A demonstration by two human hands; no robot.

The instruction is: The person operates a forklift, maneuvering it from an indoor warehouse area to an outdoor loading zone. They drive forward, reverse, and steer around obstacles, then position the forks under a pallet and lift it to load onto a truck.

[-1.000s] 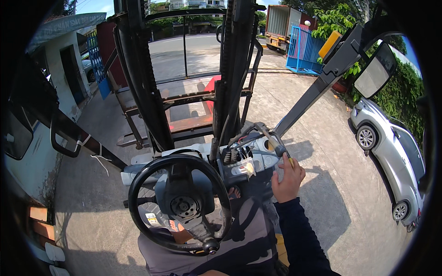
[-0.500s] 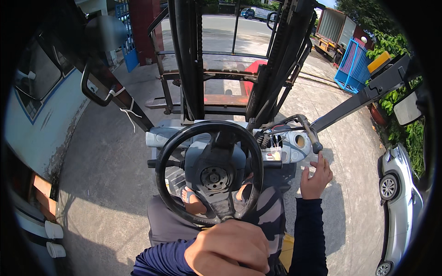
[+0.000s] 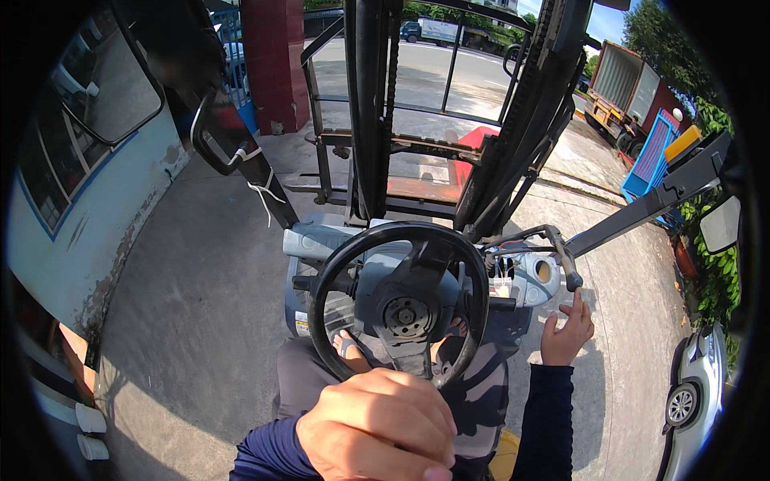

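A second ago the left hand point(image 3: 385, 421) was mostly out of sight; now it has come up over the near rim of the steering wheel point(image 3: 405, 318), which stands right in front of the driver's lap. Its knuckles are up and its fingers curled, and I cannot tell whether they are clamped on anything underneath. The right hand point(image 3: 568, 330) has stayed to the right of the wheel, fingers slightly bent and apart, one fingertip at the end of the black lever point(image 3: 568, 264).

Between wheel and lever end, a round well point(image 3: 544, 271) in the grey dash shows a tan inside. Just beyond the wheel rises the dark mast point(image 3: 369, 112). Far past it to the right, an open shipping container point(image 3: 622, 76) shows its pale ribbed inner walls. Nearer, also right of the wheel, is a silver car point(image 3: 688, 393). Well left of the wheel sit two white tubs point(image 3: 91, 418), their contents too small to make out.
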